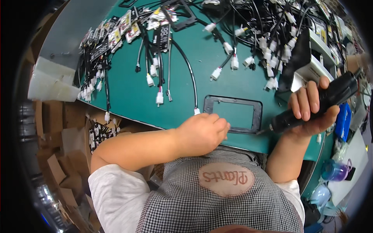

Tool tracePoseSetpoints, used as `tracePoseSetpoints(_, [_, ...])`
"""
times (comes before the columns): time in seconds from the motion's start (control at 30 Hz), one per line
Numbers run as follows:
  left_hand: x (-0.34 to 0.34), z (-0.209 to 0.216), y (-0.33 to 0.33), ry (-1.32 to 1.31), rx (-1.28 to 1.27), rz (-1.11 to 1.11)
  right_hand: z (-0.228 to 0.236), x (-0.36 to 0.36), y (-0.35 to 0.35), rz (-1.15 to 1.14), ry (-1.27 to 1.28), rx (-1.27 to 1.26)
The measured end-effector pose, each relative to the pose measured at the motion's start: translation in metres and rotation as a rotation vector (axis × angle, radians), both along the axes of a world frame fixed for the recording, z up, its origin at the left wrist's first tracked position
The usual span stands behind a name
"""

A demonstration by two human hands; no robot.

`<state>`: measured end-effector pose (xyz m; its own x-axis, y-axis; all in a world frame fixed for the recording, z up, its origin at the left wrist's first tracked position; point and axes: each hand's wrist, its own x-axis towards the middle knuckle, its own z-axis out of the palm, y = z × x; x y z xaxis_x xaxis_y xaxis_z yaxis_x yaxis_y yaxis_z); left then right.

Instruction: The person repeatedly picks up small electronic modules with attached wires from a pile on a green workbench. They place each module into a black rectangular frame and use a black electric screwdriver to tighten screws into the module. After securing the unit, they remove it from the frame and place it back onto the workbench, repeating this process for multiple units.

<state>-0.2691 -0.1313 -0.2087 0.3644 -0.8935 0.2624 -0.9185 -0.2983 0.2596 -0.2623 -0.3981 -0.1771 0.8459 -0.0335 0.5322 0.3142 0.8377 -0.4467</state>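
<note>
My right hand (312, 105) is wrapped round a black electric screwdriver (330, 95), held slanting with its tip down to the left. That tip is close to the near right corner of a black rectangular plastic frame (258, 114); whether they touch I cannot tell. The frame lies flat near the table's front edge, its middle an open window. At the frame's near left corner, my left hand (204, 134) is closed with fingers curled together. What those fingers hold, if anything, is hidden. A black cable with a white connector (197, 111) ends right behind that hand.
Display boards (161, 39) with cables and white plugs crowd the far left of the green table (186, 93). More cables (272, 50) heap at the far right, beside a white box (316, 68). Cardboard boxes (58, 167) stand below on the left; a blue bin (342, 121) is at right.
</note>
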Motion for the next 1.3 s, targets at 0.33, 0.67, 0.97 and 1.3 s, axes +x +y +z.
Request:
tracePoseSetpoints(0.33, [0.192,0.057,0.093,-0.257,0.011,0.965,0.002,0.004,0.006,-0.060,0.053,-0.055])
tracePoseSetpoints(0.67, [0.210,0.011,0.098,0.052,0.266,0.966,0.001,0.006,0.010,-0.122,0.066,-0.080])
tracePoseSetpoints(0.97, [0.297,0.058,0.205,-0.731,0.684,1.087,-0.003,0.010,0.008,-0.131,0.103,-0.115])
tracePoseSetpoints(1.3, [0.320,0.066,0.218,-0.547,0.773,0.869,-0.005,0.010,0.008,-0.164,0.110,-0.135])
